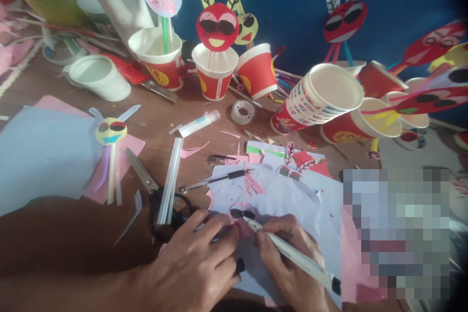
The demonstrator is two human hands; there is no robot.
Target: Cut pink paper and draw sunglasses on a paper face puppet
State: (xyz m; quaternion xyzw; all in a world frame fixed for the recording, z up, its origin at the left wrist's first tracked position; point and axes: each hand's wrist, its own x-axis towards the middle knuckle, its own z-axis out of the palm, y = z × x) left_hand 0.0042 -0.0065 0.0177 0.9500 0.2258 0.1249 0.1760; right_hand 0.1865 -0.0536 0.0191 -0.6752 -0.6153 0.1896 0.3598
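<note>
Gripping smooth white cylindrical marker (298,252)

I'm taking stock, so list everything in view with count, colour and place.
Wall: one, blue, back
Table: one, brown, underneath
Bottle: one, white, back left
Mug: one, white, back left
Blade: one, silver, back left
Loose cups: several, red and white, back
Cup stack: one, red and white, back right
Standing faces: several, mixed, back
Tape roll: one, whitish, centre
Tube: one, white, centre
Straws: several, whitish, centre
Scissors: one pair, black, centre left
Pen: one, black, centre
Lying face: one, yellow, left
Paper: many, mostly blue and pink, throughout
Pink face: one, pink, front
Marker: one, white, front
Cap: one, black, front
Blurred patch: one, greyish, right, contents unclear
Left hand: one, bare, at pink face
Right hand: one, bare, around marker
</note>
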